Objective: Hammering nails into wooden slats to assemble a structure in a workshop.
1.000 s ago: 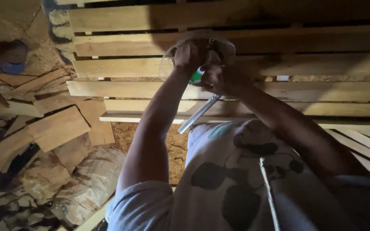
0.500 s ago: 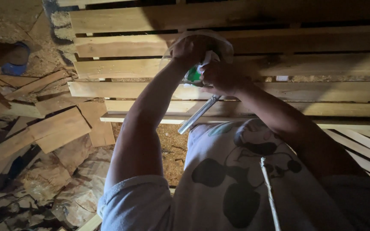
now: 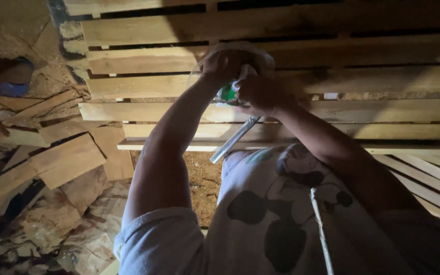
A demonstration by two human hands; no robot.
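Note:
Both my arms reach out over a wooden pallet (image 3: pixel 179 58) made of pale slats. My left hand (image 3: pixel 224 65) is closed at the top of a tool (image 3: pixel 232 140) that has a shiny metal rod and a green part (image 3: pixel 226 93). Just below and to the right, my right hand (image 3: pixel 262 94) is wrapped around the same tool. The rod slants down and left from under the hands. A pale round rim (image 3: pixel 260 51) shows behind the hands; I cannot tell what it is.
Loose boards and offcuts (image 3: pixel 52 160) are piled at the left on dirt and sawdust (image 3: pixel 199 178). A blue object (image 3: pixel 14 87) lies at the far left by a dark limb. More slats (image 3: pixel 429 178) run at the lower right. A string (image 3: pixel 322 229) hangs over my shirt.
Both hands stay at the same spot on the pallet with the tool. My left upper arm has shifted slightly in the view.

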